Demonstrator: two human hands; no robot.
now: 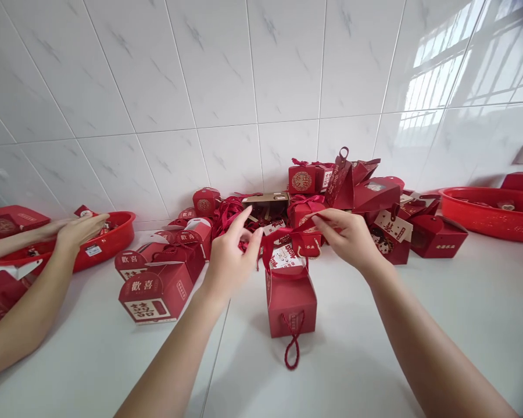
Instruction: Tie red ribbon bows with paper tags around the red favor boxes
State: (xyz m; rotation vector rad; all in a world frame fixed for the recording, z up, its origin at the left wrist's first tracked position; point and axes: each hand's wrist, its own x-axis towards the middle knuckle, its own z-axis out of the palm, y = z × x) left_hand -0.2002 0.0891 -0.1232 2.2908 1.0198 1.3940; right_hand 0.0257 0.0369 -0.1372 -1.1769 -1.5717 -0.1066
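Observation:
A small red gift box (292,305) stands upright in front of me, with a twisted cord loop (292,353) hanging down its near side. A white printed card (286,257) lies at its top. Above the box a red ribbon (283,233) runs across between my hands and down to the box. My right hand (342,235) pinches the ribbon at its right end. At the ribbon's left end, my left hand (233,255) has thumb and index finger spread apart, the thumb tip beside the ribbon. Whether its other fingers touch the ribbon is hidden.
Red gift boxes (157,293) stand to the left, and more boxes (377,194) are piled against the tiled wall. Loose red ribbons (229,217) lie behind my left hand. Red basins (488,217) sit at both sides. Another person's hands (81,229) reach over the left basin.

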